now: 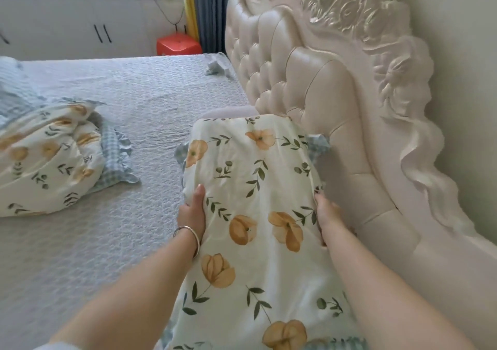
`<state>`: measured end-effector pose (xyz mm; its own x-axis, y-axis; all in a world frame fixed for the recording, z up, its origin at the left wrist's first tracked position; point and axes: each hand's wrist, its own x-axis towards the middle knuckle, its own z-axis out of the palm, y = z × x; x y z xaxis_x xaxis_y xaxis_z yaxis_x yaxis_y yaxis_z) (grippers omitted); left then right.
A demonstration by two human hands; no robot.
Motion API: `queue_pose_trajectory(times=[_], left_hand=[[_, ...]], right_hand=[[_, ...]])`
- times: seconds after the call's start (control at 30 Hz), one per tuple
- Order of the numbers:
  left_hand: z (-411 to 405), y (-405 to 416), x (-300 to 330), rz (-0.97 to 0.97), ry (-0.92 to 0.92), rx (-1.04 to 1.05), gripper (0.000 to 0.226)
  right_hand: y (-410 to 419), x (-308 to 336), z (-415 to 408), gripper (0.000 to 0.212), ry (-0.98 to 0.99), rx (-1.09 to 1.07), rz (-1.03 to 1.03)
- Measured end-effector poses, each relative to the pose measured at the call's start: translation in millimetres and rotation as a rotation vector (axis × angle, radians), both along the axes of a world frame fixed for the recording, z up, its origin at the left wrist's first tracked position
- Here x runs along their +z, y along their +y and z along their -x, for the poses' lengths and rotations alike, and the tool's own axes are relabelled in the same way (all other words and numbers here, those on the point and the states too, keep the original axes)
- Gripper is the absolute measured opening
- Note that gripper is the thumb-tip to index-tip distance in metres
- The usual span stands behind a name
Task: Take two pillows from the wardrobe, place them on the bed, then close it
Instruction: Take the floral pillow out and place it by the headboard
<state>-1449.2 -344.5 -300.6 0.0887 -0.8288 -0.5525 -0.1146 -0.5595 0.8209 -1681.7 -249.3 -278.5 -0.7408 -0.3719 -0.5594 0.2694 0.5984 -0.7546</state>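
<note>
Pillow [258, 215] in a cream cover printed with orange flowers and green leaves is held lengthwise over the bed [134, 102], its far end close to the padded headboard [309, 86]. Left hand [192, 209] and right hand [326, 215] clasp its two sides, fingers closed on the cloth. Another pillow [45, 161] lies toward the bed's left edge. No writing is readable.

I'm seeing soft matt cloth on the pillow [258, 215], a smooth floral print with a checked frill. The bedspread [121, 113] is quilted fabric, pebbly and dull. The headboard [309, 86] gleams like tufted leather, its carved frame [398, 80] glossy and pearly. On my left wrist, a polished metal bangle [188, 238]. That red stool [178, 44] looks like shiny plastic.
</note>
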Motion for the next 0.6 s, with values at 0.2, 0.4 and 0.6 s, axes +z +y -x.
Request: queue_pose_trajectory(times=[0.2,0.4,0.6], left_hand=[[39,-51,-31,0.036,-0.185,0.024,0.065],[75,-103,-63,0.066,-0.094,-0.007,0.052],[100,-153,-113,0.028,-0.01,-0.022,0.085]], right_hand=[[-89,-40,59,0.033,0.065,0.188,0.062],[-159,-70,92,0.038,0.126,0.298,0.107],[-213,-108,123,0.053,0.136,0.372,0.103]])
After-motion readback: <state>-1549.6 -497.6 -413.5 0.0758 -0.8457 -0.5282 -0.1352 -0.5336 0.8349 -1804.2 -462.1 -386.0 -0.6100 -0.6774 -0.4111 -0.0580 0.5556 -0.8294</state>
